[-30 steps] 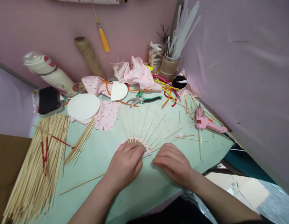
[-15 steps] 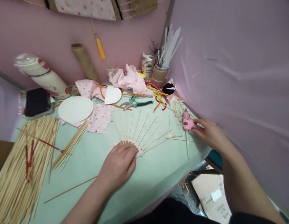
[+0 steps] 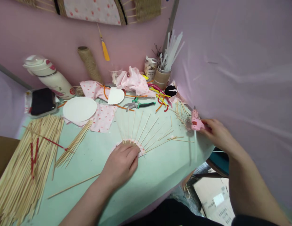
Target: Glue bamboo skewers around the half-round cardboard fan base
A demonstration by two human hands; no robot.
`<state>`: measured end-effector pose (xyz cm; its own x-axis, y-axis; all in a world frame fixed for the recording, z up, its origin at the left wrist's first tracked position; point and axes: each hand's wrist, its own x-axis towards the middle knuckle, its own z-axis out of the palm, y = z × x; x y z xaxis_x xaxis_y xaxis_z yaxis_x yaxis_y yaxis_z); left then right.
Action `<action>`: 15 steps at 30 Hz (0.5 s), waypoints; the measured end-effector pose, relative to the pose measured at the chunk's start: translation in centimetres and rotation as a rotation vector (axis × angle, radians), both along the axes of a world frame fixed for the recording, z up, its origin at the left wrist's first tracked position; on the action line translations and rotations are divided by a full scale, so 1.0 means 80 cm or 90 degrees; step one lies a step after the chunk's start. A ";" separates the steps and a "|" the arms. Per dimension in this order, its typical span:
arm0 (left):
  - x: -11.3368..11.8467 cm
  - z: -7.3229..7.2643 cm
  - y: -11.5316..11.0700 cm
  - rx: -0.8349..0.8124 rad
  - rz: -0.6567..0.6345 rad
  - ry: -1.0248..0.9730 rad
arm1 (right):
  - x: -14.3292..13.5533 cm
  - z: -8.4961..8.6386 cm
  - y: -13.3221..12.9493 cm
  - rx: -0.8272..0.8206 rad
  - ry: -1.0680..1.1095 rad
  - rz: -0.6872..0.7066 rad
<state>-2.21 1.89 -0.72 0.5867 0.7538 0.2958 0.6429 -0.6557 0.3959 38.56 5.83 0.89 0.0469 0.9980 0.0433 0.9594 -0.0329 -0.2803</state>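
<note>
With fingers together, my left hand [image 3: 122,160] covers the fan base [image 3: 130,143]; my right hand [image 3: 217,134] grips the glue gun [image 3: 196,123], best held steady.

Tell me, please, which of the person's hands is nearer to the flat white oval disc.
Left: the left hand is in front of the disc and to its right; the right hand, gripping the pink plastic glue gun, is much farther right.

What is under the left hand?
Under the left hand, a brown piece with a spotted rim peeks out, thin sticks fanning from it; the rest is hidden.
</note>
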 end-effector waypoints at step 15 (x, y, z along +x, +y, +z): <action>0.003 0.008 -0.001 0.016 -0.006 0.025 | -0.113 0.005 -0.083 -0.152 0.779 -0.215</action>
<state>-1.98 1.78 -0.12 0.6048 0.7412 0.2913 0.6514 -0.6709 0.3544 29.54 -0.83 1.27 0.1784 0.9061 -0.3836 0.0191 -0.3930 -0.9194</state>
